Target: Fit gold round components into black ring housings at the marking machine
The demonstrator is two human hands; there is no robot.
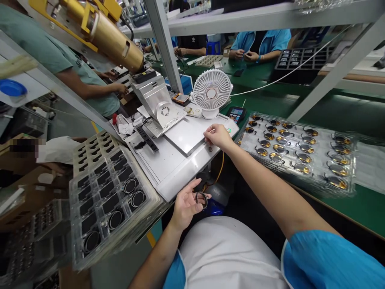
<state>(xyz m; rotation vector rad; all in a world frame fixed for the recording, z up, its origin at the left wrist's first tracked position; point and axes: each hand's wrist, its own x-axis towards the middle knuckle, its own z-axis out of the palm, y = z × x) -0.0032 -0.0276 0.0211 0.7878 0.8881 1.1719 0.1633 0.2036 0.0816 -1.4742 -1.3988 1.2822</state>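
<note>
Noted white flat-topped metal bench machine (159, 168) ahead. Counted four black round parts (138, 199) in left clear plastic compartmented tray (99, 228); judged batch unfinished. Saw right clear plastic tray (320, 160) well filled with black-and-amber discs (306, 148). Pinched right hand (219, 135) narrow at machine's front edge; could not tell contents. Held in left hand (185, 204) thin dark ring (196, 198), apart from both trays.

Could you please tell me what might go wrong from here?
The left hand holds the dark ring beyond the front edge of the white machine base, so a slip could send it downward. The right hand is close to the green-lit button and might brush it by accident.
</note>
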